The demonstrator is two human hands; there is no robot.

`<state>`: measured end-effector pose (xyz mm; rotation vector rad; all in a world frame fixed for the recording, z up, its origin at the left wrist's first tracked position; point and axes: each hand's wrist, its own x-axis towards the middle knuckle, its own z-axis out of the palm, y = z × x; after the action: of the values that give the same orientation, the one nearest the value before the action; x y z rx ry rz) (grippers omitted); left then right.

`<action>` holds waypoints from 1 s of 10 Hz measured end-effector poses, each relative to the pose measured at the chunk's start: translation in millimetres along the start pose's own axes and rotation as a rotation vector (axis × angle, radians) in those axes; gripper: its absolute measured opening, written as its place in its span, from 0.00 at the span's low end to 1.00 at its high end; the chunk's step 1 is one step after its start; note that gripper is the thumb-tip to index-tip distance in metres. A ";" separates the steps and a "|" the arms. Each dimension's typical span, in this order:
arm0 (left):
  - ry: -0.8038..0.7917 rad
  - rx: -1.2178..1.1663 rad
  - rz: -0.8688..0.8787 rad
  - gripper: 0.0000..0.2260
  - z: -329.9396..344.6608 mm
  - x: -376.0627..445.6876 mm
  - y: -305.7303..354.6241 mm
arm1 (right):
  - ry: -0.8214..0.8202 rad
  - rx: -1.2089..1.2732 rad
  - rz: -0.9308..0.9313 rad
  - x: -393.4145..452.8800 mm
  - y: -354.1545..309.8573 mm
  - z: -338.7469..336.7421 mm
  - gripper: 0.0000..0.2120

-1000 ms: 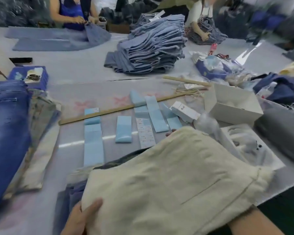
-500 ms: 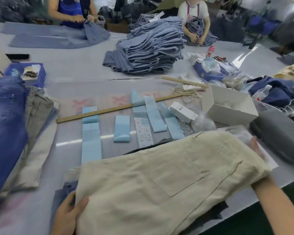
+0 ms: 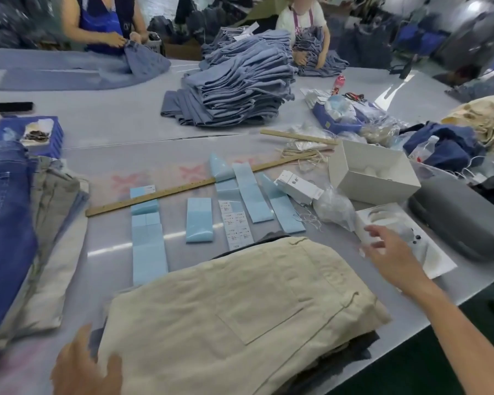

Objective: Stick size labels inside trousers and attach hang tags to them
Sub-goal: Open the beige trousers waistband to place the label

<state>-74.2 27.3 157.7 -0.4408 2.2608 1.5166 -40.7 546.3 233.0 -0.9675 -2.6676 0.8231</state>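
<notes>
Folded beige trousers [image 3: 240, 309] lie on top of a dark pile at the near edge of the table, back pocket up. My left hand [image 3: 83, 366] rests on their near left corner with the thumb on the cloth. My right hand [image 3: 382, 249] hovers open to the right of the trousers, fingers spread over a white tray [image 3: 428, 252]. Beyond the trousers lie blue label strips [image 3: 147, 246], a white sheet of size labels [image 3: 236, 223] and a stack of white hang tags [image 3: 298, 186].
A wooden ruler [image 3: 154, 195] crosses the label strips. An open white box [image 3: 374, 175] and a grey case [image 3: 462, 220] stand at the right. Blue jeans [image 3: 3, 223] lie at the left, a tall stack of grey-blue trousers [image 3: 237, 86] at the back. Two people work across the table.
The beige trousers have been laid flat on the pile. My right hand has let go of their right edge and moved up and away over the white tray.
</notes>
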 end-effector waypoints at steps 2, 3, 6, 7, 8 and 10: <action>0.164 0.619 0.995 0.25 157.3 2.4 18.5 | -0.141 -0.293 -0.377 -66.9 -29.9 70.1 0.31; -0.121 0.770 0.918 0.26 198.0 6.7 -4.4 | -0.422 -0.408 -0.253 -89.3 -3.1 105.1 0.34; -0.110 0.737 0.933 0.27 193.5 9.6 -16.4 | 0.069 0.031 0.049 -103.8 -9.1 95.4 0.22; -0.067 0.708 0.964 0.25 190.1 12.7 -16.7 | 0.042 0.189 0.101 -94.8 -13.5 84.7 0.23; 0.001 0.699 1.006 0.25 195.9 13.9 -18.5 | 0.056 0.346 0.033 -91.2 -12.2 74.2 0.25; 0.363 0.575 1.139 0.18 208.7 24.9 -15.3 | -0.277 0.619 0.159 -62.9 16.0 59.0 0.23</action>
<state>-60.3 214.3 61.6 0.9689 3.3066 1.0544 -4.3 490.5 176.0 -0.9496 -2.2883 1.7889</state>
